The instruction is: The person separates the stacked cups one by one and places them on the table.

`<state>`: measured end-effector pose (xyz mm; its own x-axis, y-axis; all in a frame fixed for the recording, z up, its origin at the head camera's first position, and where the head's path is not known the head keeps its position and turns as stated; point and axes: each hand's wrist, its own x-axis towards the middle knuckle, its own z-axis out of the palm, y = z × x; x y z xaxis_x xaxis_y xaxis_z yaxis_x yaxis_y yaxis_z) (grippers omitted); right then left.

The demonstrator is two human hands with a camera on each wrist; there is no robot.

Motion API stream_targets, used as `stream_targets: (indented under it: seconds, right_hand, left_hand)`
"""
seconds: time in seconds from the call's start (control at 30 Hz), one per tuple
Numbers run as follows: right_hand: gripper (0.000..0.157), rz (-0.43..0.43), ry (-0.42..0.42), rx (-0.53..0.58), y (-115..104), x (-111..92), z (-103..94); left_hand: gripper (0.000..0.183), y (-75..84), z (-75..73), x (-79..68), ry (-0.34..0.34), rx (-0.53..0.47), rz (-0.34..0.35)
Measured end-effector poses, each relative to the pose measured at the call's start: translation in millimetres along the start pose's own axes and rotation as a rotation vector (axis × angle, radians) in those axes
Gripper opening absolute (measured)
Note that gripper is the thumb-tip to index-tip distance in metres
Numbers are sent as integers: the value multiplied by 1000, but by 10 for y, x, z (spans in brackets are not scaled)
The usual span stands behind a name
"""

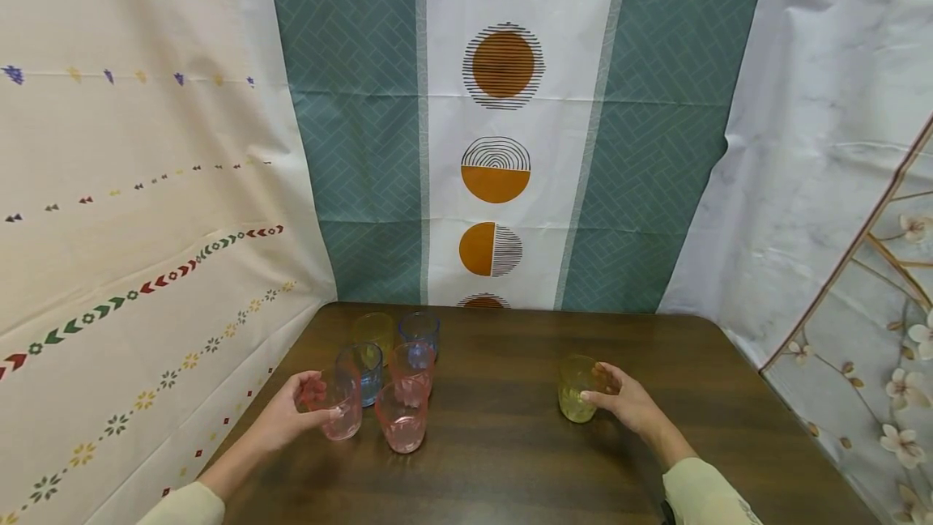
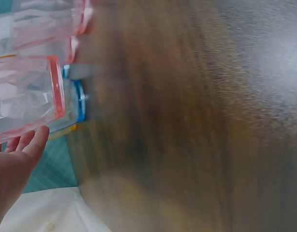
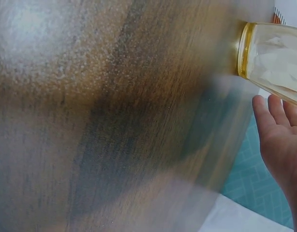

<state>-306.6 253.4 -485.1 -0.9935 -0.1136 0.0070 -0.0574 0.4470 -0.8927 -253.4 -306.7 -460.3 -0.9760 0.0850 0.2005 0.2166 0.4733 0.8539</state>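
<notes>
On the left side of the table, my left hand holds a clear pink glass, thumb across its near side and fingers behind it. The left wrist view shows the fingers along this glass's wall. Two more pink glasses, one nearer and one farther, stand just right of it. Over on the right, a yellow glass is between the thumb and fingers of my right hand. In the right wrist view the yellow glass lies against the hand's far side, partly cut off by the frame.
Behind the pink glasses are a blue glass, a second blue glass and another yellow glass, standing close together. The brown wooden table meets hanging cloths at its back and sides.
</notes>
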Motion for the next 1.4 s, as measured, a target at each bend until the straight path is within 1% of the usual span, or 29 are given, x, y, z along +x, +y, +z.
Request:
stream_targets:
  seconds: [0.1, 0.33, 0.63, 0.77, 0.9, 1.1, 1.23, 1.4]
  right_hand:
    - [78, 0, 5, -14, 8, -6, 6]
    - [81, -12, 12, -26, -17, -14, 23]
    - [85, -31, 47, -33, -88, 17, 130]
    - [86, -49, 57, -24, -160, 39, 173]
    - [84, -62, 64, -5, -228, 78, 228]
    - [82, -72, 77, 46, -357, 123, 378]
    - [80, -91, 95, 55, -475, 149, 514]
    - [78, -120, 98, 71, -617, 216, 684]
  left_hand:
    - [76, -61, 36, -4, -18, -21, -18]
    - [75, -192, 123, -7, -16, -48, -48]
    - [79, -242, 178, -40, -34, -57, -88]
    - [79, -254, 188, -42, -33, -59, -75]
    - [80, -265, 191, -38, -46, -64, -60]
    - [81, -264, 182, -23, -68, -57, -64]
    - [81, -250, 173, -22, -74, -38, -72]
    - [81, -240, 167, -21, -76, -29, -81]
